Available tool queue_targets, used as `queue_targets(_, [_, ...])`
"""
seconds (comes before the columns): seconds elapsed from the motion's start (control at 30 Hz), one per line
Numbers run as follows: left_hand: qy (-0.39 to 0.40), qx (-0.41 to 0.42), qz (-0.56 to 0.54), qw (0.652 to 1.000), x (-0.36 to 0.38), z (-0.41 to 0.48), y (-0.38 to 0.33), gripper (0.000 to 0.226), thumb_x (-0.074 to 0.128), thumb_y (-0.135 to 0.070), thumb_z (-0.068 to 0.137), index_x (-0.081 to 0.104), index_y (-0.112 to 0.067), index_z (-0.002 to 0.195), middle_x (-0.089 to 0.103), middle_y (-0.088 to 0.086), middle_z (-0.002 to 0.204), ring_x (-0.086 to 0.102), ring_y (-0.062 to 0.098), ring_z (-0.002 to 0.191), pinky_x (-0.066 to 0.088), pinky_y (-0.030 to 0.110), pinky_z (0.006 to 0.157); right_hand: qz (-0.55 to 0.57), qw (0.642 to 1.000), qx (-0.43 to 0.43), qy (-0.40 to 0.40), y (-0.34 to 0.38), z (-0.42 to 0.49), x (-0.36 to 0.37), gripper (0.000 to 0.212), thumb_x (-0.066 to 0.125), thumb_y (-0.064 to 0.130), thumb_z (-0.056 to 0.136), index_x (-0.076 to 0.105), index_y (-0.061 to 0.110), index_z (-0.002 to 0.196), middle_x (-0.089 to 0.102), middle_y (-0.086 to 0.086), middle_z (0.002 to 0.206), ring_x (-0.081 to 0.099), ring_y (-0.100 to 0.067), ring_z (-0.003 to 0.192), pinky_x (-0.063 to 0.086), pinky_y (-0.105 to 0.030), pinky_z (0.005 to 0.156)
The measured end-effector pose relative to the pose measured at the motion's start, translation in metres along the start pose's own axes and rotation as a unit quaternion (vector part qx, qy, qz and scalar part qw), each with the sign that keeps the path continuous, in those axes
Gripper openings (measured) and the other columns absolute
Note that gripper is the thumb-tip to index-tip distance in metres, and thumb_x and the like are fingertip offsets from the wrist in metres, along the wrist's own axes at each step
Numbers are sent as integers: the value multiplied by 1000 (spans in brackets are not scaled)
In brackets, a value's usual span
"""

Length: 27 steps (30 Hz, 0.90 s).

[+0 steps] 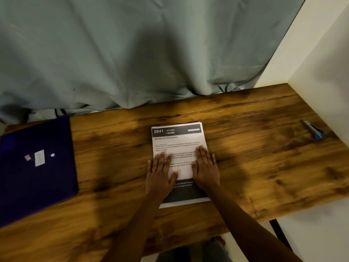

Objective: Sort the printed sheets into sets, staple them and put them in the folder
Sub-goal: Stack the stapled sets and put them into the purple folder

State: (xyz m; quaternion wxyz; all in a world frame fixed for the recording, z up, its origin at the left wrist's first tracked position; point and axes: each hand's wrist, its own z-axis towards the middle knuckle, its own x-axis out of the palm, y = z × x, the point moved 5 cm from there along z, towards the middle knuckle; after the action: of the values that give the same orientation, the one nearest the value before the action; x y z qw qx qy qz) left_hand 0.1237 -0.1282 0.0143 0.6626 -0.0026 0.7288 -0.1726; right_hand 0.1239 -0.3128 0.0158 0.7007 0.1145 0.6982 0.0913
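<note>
A stack of printed sheets [177,140] lies in the middle of the wooden table [255,157]; the top page has a dark header reading 2641 KITCHEN. My left hand [160,173] rests flat on the stack's left half, fingers straight, a ring on one finger. Beside it, my right hand [205,167] lies flat on the right half. A dark blue folder [37,186] lies shut at the table's left end, with a small white label on its cover. A grey and blue stapler [314,129] sits near the table's far right edge.
A grey-green curtain [132,53] hangs along the table's far edge. A white wall [321,72] borders the right side. Bare wood shows between the sheets and the folder, and between the sheets and the stapler.
</note>
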Motion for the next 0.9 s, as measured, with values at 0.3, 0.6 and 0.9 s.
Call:
queue_targets(0.3, [-21, 51, -52, 997, -37, 47, 2, 67, 21, -51, 92, 28, -16, 148, 22, 9, 157, 12, 27, 147, -2, 40, 116, -18, 998, -42, -38, 28, 49, -31, 66, 15, 40, 94, 11, 8, 151, 10, -13, 159, -6, -20, 145, -9, -37, 116])
queue_targets(0.6, [38, 18, -19, 999, -22, 98, 18, 71, 8, -54, 90, -6, -22, 152, -12, 3, 160, -23, 17, 141, -16, 38, 115, -37, 991, -114, 63, 46, 98, 7, 64, 15, 47, 97, -2, 20, 152, -4, -5, 161, -10, -18, 147, -7, -38, 120])
queue_targets(0.9, [23, 25, -12, 999, -16, 102, 23, 80, 2, -67, 83, -6, -27, 152, -9, 2, 160, -17, 19, 145, -12, 38, 117, 18, 1000, 3, 9, 13, 105, 1, 73, 21, 54, 93, 1, 18, 153, 1, -2, 161, -5, -13, 147, -6, -32, 117])
